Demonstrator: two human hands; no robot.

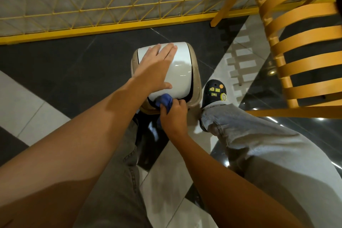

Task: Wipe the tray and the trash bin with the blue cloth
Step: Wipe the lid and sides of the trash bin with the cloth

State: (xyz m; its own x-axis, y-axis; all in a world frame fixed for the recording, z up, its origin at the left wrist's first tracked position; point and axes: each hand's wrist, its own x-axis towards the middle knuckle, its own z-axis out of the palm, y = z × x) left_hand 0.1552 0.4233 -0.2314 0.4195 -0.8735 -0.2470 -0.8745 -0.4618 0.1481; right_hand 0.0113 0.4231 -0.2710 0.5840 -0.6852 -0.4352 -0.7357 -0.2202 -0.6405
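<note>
A small trash bin (185, 72) with a glossy white swing lid and a beige rim stands on the dark floor tiles in front of me. My left hand (155, 66) lies flat on the left side of the lid, fingers spread. My right hand (174, 114) is closed around a bunched blue cloth (164, 101), pressed against the near edge of the bin where the lid meets the rim. No tray is in view.
A yellow wire fence (92, 11) runs along the wall behind the bin. A yellow slatted chair (299, 46) stands at the right. My right foot in a dark clog (215, 92) is beside the bin; my legs fill the lower frame.
</note>
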